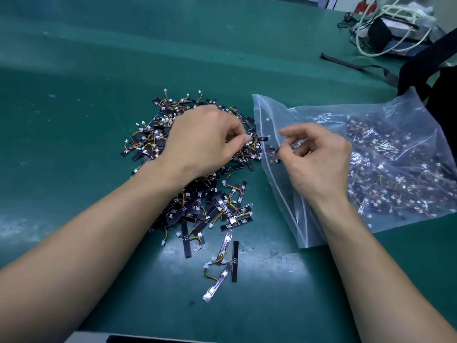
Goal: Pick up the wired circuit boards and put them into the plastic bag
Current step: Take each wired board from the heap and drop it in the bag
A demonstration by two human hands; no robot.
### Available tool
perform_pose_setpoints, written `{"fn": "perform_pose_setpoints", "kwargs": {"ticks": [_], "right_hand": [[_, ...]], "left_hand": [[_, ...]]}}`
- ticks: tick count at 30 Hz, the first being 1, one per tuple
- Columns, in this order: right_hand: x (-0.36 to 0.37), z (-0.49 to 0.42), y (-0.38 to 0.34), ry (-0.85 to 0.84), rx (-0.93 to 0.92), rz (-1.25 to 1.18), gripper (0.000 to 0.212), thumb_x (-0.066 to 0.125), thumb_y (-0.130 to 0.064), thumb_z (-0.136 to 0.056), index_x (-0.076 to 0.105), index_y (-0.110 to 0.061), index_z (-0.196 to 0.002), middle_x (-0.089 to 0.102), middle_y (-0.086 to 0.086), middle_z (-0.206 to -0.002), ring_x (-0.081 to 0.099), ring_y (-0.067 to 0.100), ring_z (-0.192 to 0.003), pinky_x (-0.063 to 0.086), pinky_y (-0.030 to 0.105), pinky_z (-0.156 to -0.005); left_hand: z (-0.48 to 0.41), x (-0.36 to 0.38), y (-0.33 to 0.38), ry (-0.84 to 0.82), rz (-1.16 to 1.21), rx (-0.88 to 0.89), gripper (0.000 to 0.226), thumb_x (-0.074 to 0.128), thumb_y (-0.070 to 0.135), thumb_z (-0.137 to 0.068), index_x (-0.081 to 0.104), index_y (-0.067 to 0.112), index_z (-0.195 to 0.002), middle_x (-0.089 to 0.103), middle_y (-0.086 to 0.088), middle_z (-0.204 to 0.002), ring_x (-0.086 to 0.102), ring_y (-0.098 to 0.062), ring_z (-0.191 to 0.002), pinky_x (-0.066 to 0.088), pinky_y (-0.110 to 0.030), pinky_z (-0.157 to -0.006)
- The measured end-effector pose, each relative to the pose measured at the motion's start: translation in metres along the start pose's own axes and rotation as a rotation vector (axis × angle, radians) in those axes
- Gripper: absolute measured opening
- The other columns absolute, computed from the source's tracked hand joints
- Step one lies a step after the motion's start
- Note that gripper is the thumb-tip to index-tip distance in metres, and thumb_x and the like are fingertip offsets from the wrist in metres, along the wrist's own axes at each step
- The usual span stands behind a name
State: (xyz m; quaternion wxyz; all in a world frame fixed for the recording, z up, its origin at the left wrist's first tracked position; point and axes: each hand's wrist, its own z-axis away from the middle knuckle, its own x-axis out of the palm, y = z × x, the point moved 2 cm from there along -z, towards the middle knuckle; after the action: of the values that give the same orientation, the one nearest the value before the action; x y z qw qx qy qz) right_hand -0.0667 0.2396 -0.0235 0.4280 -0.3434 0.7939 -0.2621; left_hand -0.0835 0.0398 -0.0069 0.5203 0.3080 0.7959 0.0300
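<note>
A heap of small black wired circuit boards (197, 201) with orange and yellow wires and white plugs lies on the green mat. My left hand (200, 142) hovers over the heap and pinches one board (259, 138) at the bag's mouth. A clear plastic zip bag (385, 169) lies to the right, with many boards inside. My right hand (319, 159) rests on the bag near its open edge, and its thumb and fingers pinch the bag's upper film beside a board just inside the opening.
The green mat (86, 95) covers the table. A few loose boards (222, 263) lie nearer to me. At the back right sit a dark box with white cables (395, 28), a black strap (353, 64) and a dark bag (435, 68).
</note>
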Motion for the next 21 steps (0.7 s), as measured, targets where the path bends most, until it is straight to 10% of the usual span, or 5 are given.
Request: {"fn": "perform_pose_setpoints", "kwargs": {"ticks": [14,21], "right_hand": [[-0.004,0.0,-0.001,0.059,0.005,-0.052,0.019,0.067,-0.01,-0.076,0.076,-0.022,-0.088,0.069,-0.008,-0.078,0.057,0.011,-0.054,0.046,0.022,-0.06],[0.003,0.001,0.003,-0.041,0.036,0.008,0.019,0.071,-0.012,-0.077,0.076,-0.028,-0.085,0.068,-0.019,-0.073,0.057,0.005,-0.055,0.046,0.015,-0.061]], "left_hand": [[-0.048,0.055,0.03,-0.162,-0.061,-0.223,0.024,0.071,0.04,-0.085,0.063,0.027,-0.066,0.051,0.004,-0.062,0.056,-0.028,-0.073,0.029,-0.031,-0.054],[-0.042,0.029,0.008,-0.092,-0.129,-0.12,0.028,0.07,0.059,-0.086,0.078,0.032,-0.09,0.073,0.003,-0.081,0.065,-0.027,-0.083,0.042,-0.032,-0.065]]}}
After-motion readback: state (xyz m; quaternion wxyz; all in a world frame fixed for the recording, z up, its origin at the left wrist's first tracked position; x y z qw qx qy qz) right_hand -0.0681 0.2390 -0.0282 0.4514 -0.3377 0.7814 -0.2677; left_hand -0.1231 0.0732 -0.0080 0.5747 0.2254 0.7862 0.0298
